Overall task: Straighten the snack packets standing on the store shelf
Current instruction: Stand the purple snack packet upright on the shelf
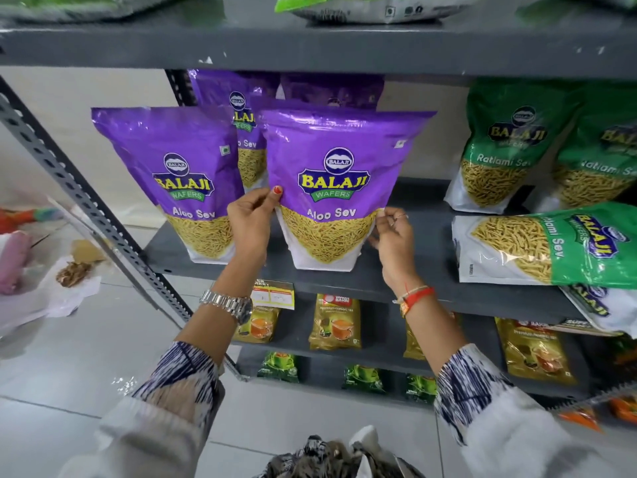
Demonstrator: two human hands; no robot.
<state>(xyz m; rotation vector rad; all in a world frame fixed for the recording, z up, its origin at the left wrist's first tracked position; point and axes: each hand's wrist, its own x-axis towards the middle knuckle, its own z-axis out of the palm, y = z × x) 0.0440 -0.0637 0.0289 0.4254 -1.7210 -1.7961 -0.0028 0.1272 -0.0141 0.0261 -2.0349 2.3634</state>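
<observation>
Landmark: grey middle shelf [424, 243].

Count on the middle shelf, left to right: four purple Aloo Sev packets, all upright. One at the left front [172, 181], one behind it [241, 129], a fourth at the back [334, 93], mostly hidden, and the front packet [331, 188] near the shelf's front edge. Further right: two green Ratlami Sev packets standing, [506, 146] and [599, 163], then one green packet lying on its side [548, 246] at the front edge, with one more [596, 308] under it, overhanging the edge.

Surroundings: a slotted grey upright [69, 177] runs diagonally left of the shelf. Below the shelf, a price tag [272, 294] on its front lip, a row of four yellow tea packets [336, 322], partly hidden by the forearms; lower still, three small green tea packets [365, 377]. Above it, pale packets lie on the upper shelf [310, 46]. Nothing stands between the hands and the front packet.

Hands: left hand [250, 225] grips the front packet's left edge at mid height, thumb on the printed face, fingers curled behind. Right hand [393, 239] pinches its right edge a little lower, fingertips bunched on the seam. The packet's base sits on the shelf, between the two hands. Watch [231, 305] on the left wrist; red thread band [415, 298] on the right.
</observation>
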